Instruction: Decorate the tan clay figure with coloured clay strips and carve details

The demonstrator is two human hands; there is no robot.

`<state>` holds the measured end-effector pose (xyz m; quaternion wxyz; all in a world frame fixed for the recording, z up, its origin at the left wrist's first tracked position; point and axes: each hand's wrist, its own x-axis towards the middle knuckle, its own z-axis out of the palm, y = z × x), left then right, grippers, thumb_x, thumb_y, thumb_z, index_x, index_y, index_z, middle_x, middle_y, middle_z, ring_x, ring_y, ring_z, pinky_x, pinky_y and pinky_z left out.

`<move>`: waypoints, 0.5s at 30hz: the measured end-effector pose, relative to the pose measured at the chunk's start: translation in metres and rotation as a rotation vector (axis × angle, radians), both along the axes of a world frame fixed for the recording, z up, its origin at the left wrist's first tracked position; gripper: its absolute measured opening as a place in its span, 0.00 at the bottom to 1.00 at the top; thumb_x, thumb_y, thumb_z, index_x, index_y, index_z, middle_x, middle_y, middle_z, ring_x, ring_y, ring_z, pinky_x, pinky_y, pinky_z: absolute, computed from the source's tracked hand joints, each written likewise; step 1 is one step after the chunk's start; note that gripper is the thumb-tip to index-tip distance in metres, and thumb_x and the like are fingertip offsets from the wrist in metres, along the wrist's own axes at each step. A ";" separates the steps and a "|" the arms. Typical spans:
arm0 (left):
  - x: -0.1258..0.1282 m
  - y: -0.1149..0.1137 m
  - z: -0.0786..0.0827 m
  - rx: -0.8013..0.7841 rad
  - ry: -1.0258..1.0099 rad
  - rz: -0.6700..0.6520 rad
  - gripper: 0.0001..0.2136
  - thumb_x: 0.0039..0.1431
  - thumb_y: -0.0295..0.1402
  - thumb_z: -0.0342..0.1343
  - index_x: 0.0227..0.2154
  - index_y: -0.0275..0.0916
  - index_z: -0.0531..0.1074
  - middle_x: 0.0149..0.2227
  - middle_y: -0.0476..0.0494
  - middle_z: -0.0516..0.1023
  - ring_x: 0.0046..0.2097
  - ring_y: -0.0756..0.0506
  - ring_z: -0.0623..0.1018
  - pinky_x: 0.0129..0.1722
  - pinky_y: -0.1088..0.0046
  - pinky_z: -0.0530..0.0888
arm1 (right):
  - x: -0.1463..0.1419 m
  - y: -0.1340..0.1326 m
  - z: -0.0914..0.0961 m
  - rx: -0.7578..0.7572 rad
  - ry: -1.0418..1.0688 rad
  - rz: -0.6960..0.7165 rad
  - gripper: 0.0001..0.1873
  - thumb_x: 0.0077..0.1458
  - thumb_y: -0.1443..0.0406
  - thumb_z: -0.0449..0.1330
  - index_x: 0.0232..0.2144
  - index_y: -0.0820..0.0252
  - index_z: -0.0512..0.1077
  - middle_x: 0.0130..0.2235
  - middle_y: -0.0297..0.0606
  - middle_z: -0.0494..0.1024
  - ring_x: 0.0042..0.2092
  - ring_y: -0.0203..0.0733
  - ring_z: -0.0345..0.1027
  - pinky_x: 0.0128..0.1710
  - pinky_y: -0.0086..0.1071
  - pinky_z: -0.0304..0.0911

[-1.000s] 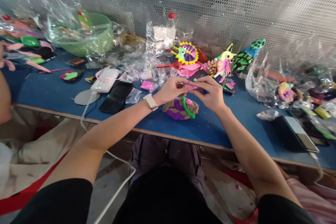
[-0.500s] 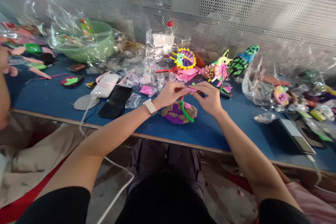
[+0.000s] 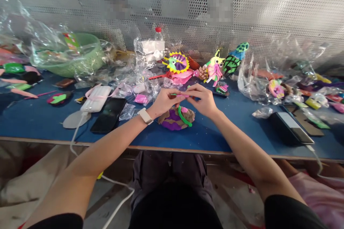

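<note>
Between the fingertips of both hands is a small piece of pink modelling clay (image 3: 184,95), mostly covered by the fingers. My left hand (image 3: 166,101), with a pale band on its wrist, pinches it from the left. From the other side my right hand (image 3: 202,101) pinches it too. Just below them on the blue table lies a brown, flattish base (image 3: 164,120) with purple clay patches, a green clay strip (image 3: 184,117) and a pink dab. Left of my left hand sits a bright pink clay packet (image 3: 141,98).
A black phone (image 3: 109,115) and a white power bank (image 3: 96,99) with a cable lie to the left. Behind are clay figures (image 3: 215,68), clear plastic bags and a green basket (image 3: 91,61). At right lies a dark box-like device (image 3: 290,128). People sit on both sides.
The view has shifted, so the table things appear further left. Both hands still pinch the pink clay above the brown base. The neighbour's hand at the far left has left view.
</note>
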<state>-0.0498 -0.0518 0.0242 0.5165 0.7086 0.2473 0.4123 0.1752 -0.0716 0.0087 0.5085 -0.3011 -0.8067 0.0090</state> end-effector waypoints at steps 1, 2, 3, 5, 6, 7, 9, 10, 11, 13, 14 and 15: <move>0.000 0.000 0.000 0.013 0.003 -0.002 0.24 0.60 0.58 0.76 0.36 0.38 0.84 0.22 0.52 0.76 0.23 0.51 0.74 0.25 0.76 0.72 | 0.001 0.000 0.000 0.009 -0.008 0.003 0.13 0.72 0.67 0.66 0.50 0.46 0.90 0.46 0.39 0.87 0.41 0.41 0.81 0.41 0.37 0.80; 0.000 0.001 -0.001 0.028 0.006 -0.002 0.24 0.60 0.58 0.76 0.37 0.39 0.84 0.22 0.52 0.77 0.23 0.51 0.74 0.25 0.76 0.72 | 0.002 0.001 0.000 0.026 -0.012 0.014 0.14 0.72 0.67 0.66 0.51 0.46 0.90 0.47 0.39 0.87 0.42 0.42 0.81 0.42 0.37 0.81; 0.000 0.001 -0.001 0.040 0.007 0.003 0.23 0.60 0.56 0.76 0.36 0.39 0.84 0.23 0.51 0.77 0.23 0.51 0.74 0.25 0.76 0.72 | 0.003 0.001 0.001 0.046 -0.017 0.033 0.14 0.73 0.67 0.66 0.53 0.46 0.89 0.47 0.39 0.87 0.43 0.42 0.82 0.43 0.38 0.81; 0.001 0.002 -0.002 0.036 0.004 0.024 0.22 0.57 0.53 0.79 0.35 0.39 0.83 0.23 0.52 0.77 0.23 0.52 0.74 0.25 0.77 0.72 | 0.006 0.002 0.001 0.078 -0.040 0.082 0.13 0.74 0.65 0.68 0.55 0.46 0.88 0.49 0.40 0.87 0.46 0.44 0.82 0.46 0.39 0.82; 0.001 0.003 -0.002 0.022 0.000 0.032 0.22 0.54 0.52 0.81 0.33 0.39 0.82 0.23 0.53 0.77 0.23 0.52 0.73 0.25 0.77 0.71 | 0.007 0.003 0.001 0.081 -0.056 0.102 0.12 0.74 0.63 0.68 0.55 0.47 0.88 0.49 0.41 0.87 0.47 0.44 0.83 0.47 0.40 0.82; 0.000 0.003 -0.003 0.005 -0.003 0.035 0.22 0.53 0.52 0.82 0.33 0.39 0.82 0.22 0.53 0.76 0.22 0.53 0.72 0.24 0.77 0.70 | 0.008 0.004 0.001 0.076 -0.072 0.112 0.12 0.74 0.62 0.69 0.55 0.47 0.88 0.49 0.41 0.87 0.47 0.44 0.83 0.47 0.40 0.82; 0.000 0.002 -0.004 -0.011 0.001 0.029 0.24 0.53 0.55 0.81 0.32 0.39 0.81 0.20 0.54 0.74 0.21 0.53 0.71 0.23 0.77 0.68 | 0.009 0.004 0.000 0.060 -0.086 0.106 0.11 0.74 0.59 0.69 0.54 0.47 0.88 0.49 0.41 0.87 0.46 0.44 0.83 0.47 0.40 0.82; -0.001 0.001 -0.004 0.003 0.011 0.020 0.24 0.56 0.57 0.79 0.32 0.39 0.81 0.20 0.53 0.74 0.21 0.53 0.70 0.23 0.77 0.68 | 0.009 0.004 0.000 0.055 -0.080 0.093 0.10 0.74 0.59 0.69 0.53 0.47 0.88 0.48 0.41 0.87 0.45 0.44 0.83 0.46 0.40 0.82; -0.001 0.001 -0.005 0.030 0.025 0.008 0.25 0.59 0.59 0.76 0.31 0.39 0.81 0.19 0.52 0.74 0.21 0.52 0.70 0.24 0.77 0.68 | 0.008 0.004 -0.001 0.050 -0.069 0.075 0.10 0.75 0.59 0.69 0.52 0.48 0.89 0.47 0.41 0.87 0.45 0.44 0.83 0.46 0.40 0.82; -0.001 0.000 -0.004 0.106 0.064 -0.010 0.29 0.66 0.63 0.69 0.29 0.39 0.80 0.19 0.50 0.74 0.22 0.51 0.72 0.25 0.75 0.69 | 0.006 0.002 0.000 0.030 -0.054 0.041 0.09 0.74 0.58 0.69 0.50 0.49 0.89 0.45 0.41 0.88 0.43 0.44 0.83 0.46 0.39 0.82; -0.001 0.001 -0.002 0.149 0.085 -0.007 0.31 0.69 0.64 0.65 0.27 0.39 0.78 0.19 0.49 0.75 0.23 0.51 0.73 0.26 0.74 0.70 | 0.005 0.001 0.000 0.014 -0.053 0.025 0.08 0.74 0.58 0.69 0.49 0.50 0.89 0.44 0.41 0.88 0.43 0.44 0.83 0.46 0.39 0.82; -0.001 0.001 0.002 0.193 0.099 0.022 0.32 0.71 0.65 0.62 0.26 0.39 0.77 0.21 0.48 0.76 0.24 0.50 0.74 0.27 0.74 0.71 | 0.004 0.000 0.001 -0.004 -0.050 0.009 0.08 0.74 0.58 0.69 0.48 0.51 0.89 0.44 0.41 0.88 0.43 0.44 0.83 0.46 0.39 0.82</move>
